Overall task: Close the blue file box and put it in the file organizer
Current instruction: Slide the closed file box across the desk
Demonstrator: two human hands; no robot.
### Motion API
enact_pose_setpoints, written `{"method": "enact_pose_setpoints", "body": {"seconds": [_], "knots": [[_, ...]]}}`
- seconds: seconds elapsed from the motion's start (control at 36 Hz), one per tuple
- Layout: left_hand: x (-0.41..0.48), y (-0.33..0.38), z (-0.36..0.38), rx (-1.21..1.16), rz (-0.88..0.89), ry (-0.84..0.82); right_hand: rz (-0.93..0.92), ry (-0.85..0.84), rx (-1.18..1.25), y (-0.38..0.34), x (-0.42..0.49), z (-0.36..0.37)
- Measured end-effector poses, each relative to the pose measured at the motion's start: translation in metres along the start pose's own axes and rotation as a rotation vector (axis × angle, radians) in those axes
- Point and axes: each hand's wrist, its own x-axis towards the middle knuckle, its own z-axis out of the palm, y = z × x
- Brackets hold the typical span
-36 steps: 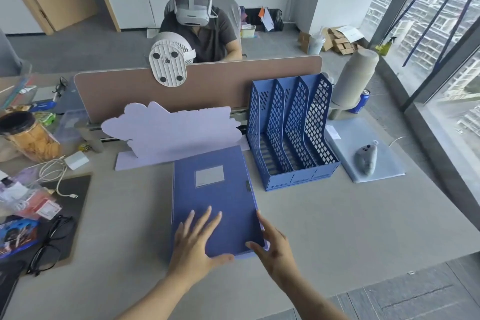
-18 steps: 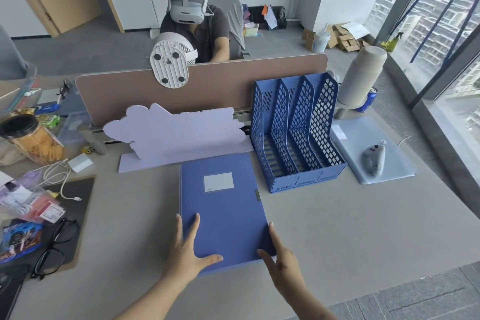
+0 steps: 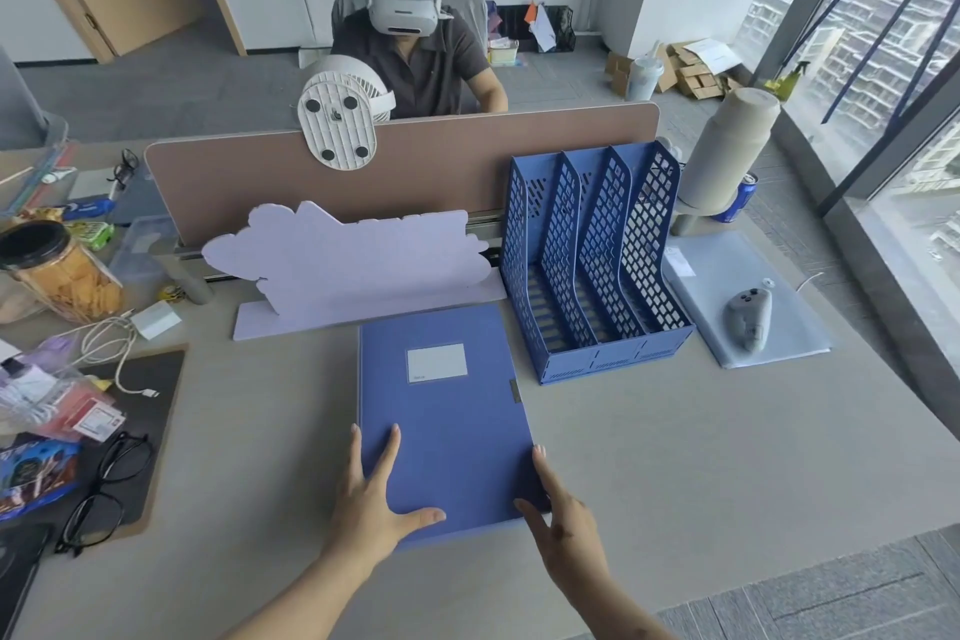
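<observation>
Nearest, the left hand lies spread flat, fingers on the near left corner of the flat blue plastic file box, thumb along its near edge; the right hand, also spread, touches the near right corner (probably squaring it for a lift). The box lies lid-down and looks shut on the pale grey counter, long axis running away from the person, white label at the far end. Just beyond, to the right, the blue perforated three-slot file organizer stands with its open slots facing near.

Glasses, snack jar, fan
</observation>
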Motion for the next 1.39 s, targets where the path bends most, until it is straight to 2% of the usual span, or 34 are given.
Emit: {"method": "enact_pose_setpoints", "body": {"seconds": [0.22,0.39,0.56,0.69,0.86,1.0,1.08,1.19,1.28,1.39], "knots": [[0.007,0.001,-0.005,0.012,-0.037,-0.062,-0.045,0.023,0.019,-0.003,0.015,-0.01],[0.03,0.0,-0.023,0.01,-0.011,-0.153,-0.071,-0.11,-0.132,-0.036,0.062,-0.031],[0.042,0.002,-0.034,0.026,-0.041,-0.228,-0.009,-0.274,-0.293,-0.049,0.089,-0.033],[0.052,0.011,-0.038,0.103,-0.089,-0.303,0.075,-0.28,-0.395,-0.046,0.092,-0.029],[0.057,0.011,-0.039,0.121,-0.106,-0.315,0.094,-0.309,-0.49,-0.052,0.096,-0.028],[0.061,0.007,-0.043,-0.021,-0.114,-0.291,0.051,-0.393,-0.23,-0.05,0.102,-0.033],[0.067,-0.006,-0.044,-0.162,-0.168,-0.223,0.024,-0.337,-0.143,-0.05,0.102,-0.031],[0.08,-0.029,-0.035,-0.208,-0.335,-0.302,0.079,-0.323,0.094,-0.053,0.099,-0.016],[0.083,-0.037,-0.03,-0.366,-0.354,-0.306,0.133,-0.253,0.175,-0.053,0.096,-0.006],[0.061,-0.023,-0.045,-0.509,-0.356,-0.244,0.048,-0.194,0.213,-0.05,0.09,0.0]]}}
